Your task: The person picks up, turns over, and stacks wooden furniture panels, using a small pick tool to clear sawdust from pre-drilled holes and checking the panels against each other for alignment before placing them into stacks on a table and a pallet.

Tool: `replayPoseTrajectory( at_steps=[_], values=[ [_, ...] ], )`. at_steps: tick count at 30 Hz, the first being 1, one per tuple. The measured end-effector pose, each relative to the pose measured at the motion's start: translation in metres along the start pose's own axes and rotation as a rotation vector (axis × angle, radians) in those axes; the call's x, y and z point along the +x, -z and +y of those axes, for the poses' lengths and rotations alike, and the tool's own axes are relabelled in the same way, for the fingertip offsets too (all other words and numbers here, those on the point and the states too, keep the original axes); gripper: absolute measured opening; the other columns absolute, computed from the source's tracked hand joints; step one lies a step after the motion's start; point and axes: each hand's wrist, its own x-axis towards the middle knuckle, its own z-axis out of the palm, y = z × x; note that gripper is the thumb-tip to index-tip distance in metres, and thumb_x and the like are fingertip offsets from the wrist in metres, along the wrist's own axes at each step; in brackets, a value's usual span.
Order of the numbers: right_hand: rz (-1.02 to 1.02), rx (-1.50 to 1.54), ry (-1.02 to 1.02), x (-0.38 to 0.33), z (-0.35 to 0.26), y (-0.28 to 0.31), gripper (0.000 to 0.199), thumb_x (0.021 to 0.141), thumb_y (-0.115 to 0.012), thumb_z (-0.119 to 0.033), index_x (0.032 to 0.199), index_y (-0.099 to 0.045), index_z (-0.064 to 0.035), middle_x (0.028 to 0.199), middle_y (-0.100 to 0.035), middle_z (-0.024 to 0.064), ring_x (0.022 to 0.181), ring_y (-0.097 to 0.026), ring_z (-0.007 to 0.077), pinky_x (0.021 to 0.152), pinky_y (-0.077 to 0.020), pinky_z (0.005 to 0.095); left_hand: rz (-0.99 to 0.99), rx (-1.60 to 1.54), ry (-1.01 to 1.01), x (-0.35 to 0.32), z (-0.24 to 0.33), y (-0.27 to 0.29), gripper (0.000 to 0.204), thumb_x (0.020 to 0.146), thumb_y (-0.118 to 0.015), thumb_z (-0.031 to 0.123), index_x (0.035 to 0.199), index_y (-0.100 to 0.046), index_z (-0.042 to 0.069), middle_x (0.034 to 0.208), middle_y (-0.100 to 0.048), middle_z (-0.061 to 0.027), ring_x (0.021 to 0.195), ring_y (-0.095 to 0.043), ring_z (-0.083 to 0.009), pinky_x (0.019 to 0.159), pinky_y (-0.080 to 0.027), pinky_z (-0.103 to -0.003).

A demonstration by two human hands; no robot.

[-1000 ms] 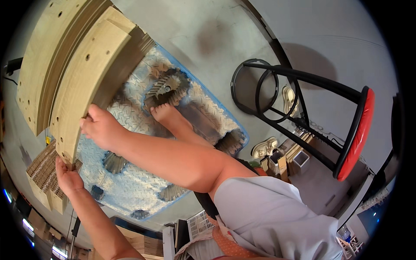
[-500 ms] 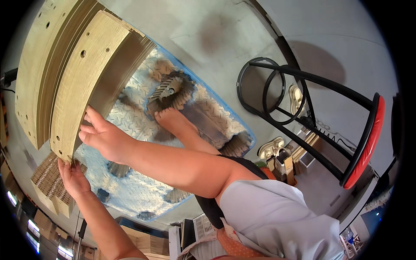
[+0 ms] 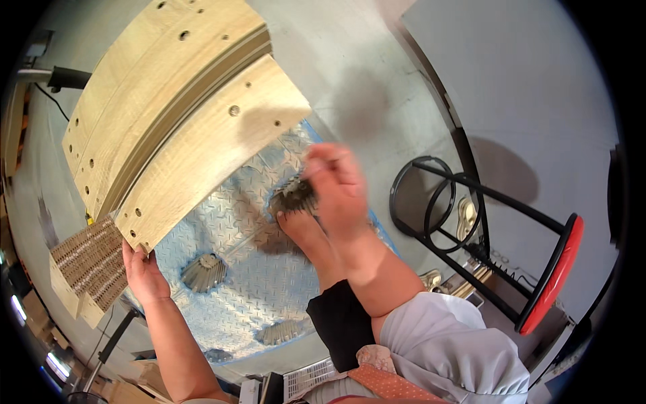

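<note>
My left hand (image 3: pixel 145 276) grips the near corner of a light wood-grain board (image 3: pixel 202 145), its fingers at the edge beside two drilled holes. The board is flat with several round holes near both ends and lies at the top of a stack. Away from the wood, my right hand (image 3: pixel 336 185) is raised over the metal plate; its fingers look curled but are smeared by motion, so whether it holds anything does not show. Left of the board stands a second, higher stack of drilled boards (image 3: pixel 158 81).
A blue-edged diamond-plate sheet (image 3: pixel 235 195) with worn, ridged patches covers the floor; my bare foot (image 3: pixel 303 232) rests on it. Corrugated cardboard pieces (image 3: pixel 87 262) sit by the board's near end. To the right are a black-framed stool with a red seat (image 3: pixel 555 276) and shoes (image 3: pixel 465 217).
My right hand has left the board's edge and swung right, over the metal sheet. My left hand stays at the corner. The view has shifted, showing more of the boards' top faces.
</note>
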Motion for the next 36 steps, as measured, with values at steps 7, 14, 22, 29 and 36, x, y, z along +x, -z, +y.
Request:
replayPoseTrajectory(
  at_steps=[7, 14, 22, 29, 36],
  values=[
    [0.003, -0.730, 0.521, 0.065, -0.002, 0.010, 0.036, 0.089, -0.050, -0.013, 0.121, -0.048, 0.0041, 0.118, -0.050, 0.0163, 0.113, -0.045, 0.0279, 0.102, -0.0295, 0.0363, -0.002, -0.141, 0.024, 0.000, -0.009, -0.015, 0.047, 0.089, -0.041, 0.007, 0.134, -0.033, -0.001, 0.132, -0.043, -0.0111, 0.118, -0.044, -0.0194, 0.100, -0.034, -0.035],
    [-0.097, -0.214, 0.280, 0.075, 0.016, 0.001, 0.037, 0.094, -0.044, -0.016, 0.125, -0.043, 0.0044, 0.122, -0.050, 0.0137, 0.114, -0.045, 0.0188, 0.098, -0.0326, 0.0312, -0.063, -0.130, 0.017, 0.003, -0.008, -0.014, 0.047, 0.089, -0.042, 0.006, 0.135, -0.033, -0.001, 0.131, -0.044, -0.0121, 0.119, -0.043, -0.0201, 0.101, -0.031, -0.035],
    [-0.071, -0.096, 0.218, 0.074, 0.004, -0.014, 0.037, 0.095, -0.041, -0.015, 0.126, -0.041, 0.0057, 0.123, -0.050, 0.0116, 0.114, -0.044, 0.0164, 0.098, -0.0320, 0.0287, -0.143, -0.166, 0.012, 0.004, -0.008, -0.013, 0.050, 0.087, -0.043, 0.005, 0.135, -0.032, -0.001, 0.133, -0.043, -0.0114, 0.121, -0.040, -0.0204, 0.102, -0.028, -0.035],
    [-0.052, -0.065, 0.179, 0.075, 0.003, -0.015, 0.036, 0.094, -0.042, -0.013, 0.125, -0.042, 0.0057, 0.123, -0.050, 0.0119, 0.115, -0.044, 0.0168, 0.100, -0.0301, 0.0296, -0.172, -0.201, 0.035, 0.005, -0.006, -0.013, 0.054, 0.085, -0.046, 0.003, 0.136, -0.030, 0.000, 0.134, -0.041, -0.0110, 0.123, -0.038, -0.0208, 0.104, -0.026, -0.035],
    [-0.049, -0.147, 0.192, 0.073, 0.003, -0.014, 0.037, 0.093, -0.044, -0.013, 0.126, -0.042, 0.0038, 0.123, -0.050, 0.0107, 0.116, -0.044, 0.0173, 0.100, -0.0305, 0.0304, -0.246, -0.283, 0.038, 0.004, -0.007, -0.008, 0.062, 0.080, -0.053, 0.002, 0.137, -0.029, 0.001, 0.135, -0.042, -0.0102, 0.124, -0.038, -0.0216, 0.105, -0.024, -0.036]
  ],
)
